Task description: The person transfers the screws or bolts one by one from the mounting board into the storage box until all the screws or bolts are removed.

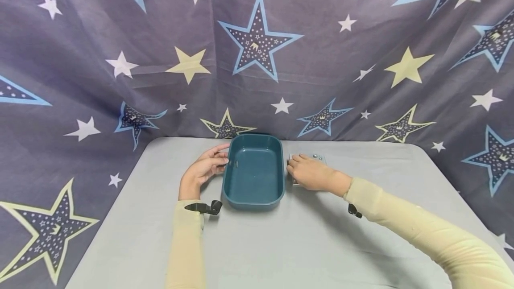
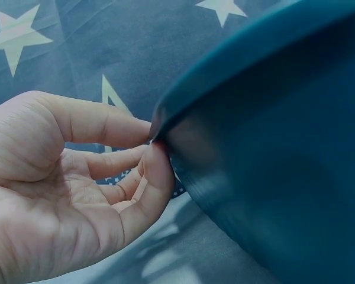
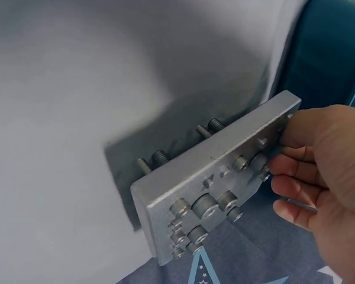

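Observation:
A teal rectangular plastic tray (image 1: 253, 202) stands on the table. My left hand (image 1: 204, 167) pinches the tray's left rim between thumb and finger, seen close in the left wrist view. Right of the tray is a silver metal plate (image 3: 216, 160) with several socket-head screws (image 3: 205, 205) of different sizes set in it. Some threaded ends (image 3: 160, 157) stick out of its other face. At the plate's end nearest the tray, my right hand (image 1: 311, 173) pinches at a screw; the curled fingers partly hide it.
A pale grey cloth covers the table (image 1: 257, 249). Behind and beside it hangs a dark curtain (image 1: 321, 57) printed with stars. Dark straps with small cameras (image 1: 214, 207) sit on both wrists over cream sleeves (image 1: 417, 226).

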Available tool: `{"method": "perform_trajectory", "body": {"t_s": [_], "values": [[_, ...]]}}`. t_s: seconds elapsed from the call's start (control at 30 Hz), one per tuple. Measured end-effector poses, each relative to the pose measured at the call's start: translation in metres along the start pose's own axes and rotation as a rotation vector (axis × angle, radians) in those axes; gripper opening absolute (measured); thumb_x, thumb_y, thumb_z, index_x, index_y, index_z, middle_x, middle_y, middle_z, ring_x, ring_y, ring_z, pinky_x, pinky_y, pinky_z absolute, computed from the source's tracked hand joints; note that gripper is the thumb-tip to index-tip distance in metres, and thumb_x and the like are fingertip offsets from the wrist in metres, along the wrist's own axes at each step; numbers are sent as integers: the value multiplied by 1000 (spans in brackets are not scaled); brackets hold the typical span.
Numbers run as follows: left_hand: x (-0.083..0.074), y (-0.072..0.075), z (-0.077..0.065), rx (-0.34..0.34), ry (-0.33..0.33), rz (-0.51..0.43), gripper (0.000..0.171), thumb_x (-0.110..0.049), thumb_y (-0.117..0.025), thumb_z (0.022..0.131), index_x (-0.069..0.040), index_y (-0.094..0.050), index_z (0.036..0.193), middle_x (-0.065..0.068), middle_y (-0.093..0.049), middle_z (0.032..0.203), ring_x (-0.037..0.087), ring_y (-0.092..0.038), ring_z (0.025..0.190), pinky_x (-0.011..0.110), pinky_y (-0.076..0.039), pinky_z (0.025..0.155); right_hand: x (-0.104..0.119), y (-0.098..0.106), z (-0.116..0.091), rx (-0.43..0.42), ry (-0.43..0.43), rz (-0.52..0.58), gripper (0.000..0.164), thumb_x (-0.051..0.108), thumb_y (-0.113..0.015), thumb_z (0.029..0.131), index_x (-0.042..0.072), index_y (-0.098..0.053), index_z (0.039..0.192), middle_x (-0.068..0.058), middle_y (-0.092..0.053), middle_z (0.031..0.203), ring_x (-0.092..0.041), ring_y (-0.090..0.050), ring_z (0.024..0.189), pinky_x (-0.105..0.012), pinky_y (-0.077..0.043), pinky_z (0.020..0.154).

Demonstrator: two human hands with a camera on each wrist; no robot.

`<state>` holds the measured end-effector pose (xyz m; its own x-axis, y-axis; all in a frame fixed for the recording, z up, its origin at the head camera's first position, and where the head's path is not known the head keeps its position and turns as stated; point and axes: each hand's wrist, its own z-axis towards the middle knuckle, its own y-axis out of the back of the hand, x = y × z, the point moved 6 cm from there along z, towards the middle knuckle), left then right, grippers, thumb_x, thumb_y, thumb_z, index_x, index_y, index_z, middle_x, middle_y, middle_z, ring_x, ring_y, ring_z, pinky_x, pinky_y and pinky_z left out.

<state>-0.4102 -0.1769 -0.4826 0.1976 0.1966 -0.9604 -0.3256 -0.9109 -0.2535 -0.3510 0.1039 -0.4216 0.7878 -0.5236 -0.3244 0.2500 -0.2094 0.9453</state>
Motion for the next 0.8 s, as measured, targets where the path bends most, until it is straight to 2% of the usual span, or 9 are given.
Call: {"method": "perform_trajectory", "body": {"t_s": [0.37,0.6,0.8], "values": [[-1,0,1,13,-7,-11,69,13,-46,98,2,-20,160,-7,-61,94,5,-62,84,24,-54,76,-3,0,1,10,-16,61,25,17,-76,91,0,-66,106,-15,-67,110,-30,-62,103,-47,-54,97],[-1,-1,1,19,-18,-3,67,13,-46,99,3,-20,160,-5,-61,97,6,-63,83,25,-53,78,-6,3,4,-20,-11,101,15,11,-73,88,1,-68,98,-10,-67,96,-27,-61,91,-42,-54,84],[-1,0,0,11,-19,0,67,13,-46,98,3,-21,160,-5,-58,96,6,-62,82,24,-53,77,-8,5,6,-4,-22,173,13,6,-73,85,0,-68,96,-10,-67,94,-26,-60,88,-42,-55,84]]}}
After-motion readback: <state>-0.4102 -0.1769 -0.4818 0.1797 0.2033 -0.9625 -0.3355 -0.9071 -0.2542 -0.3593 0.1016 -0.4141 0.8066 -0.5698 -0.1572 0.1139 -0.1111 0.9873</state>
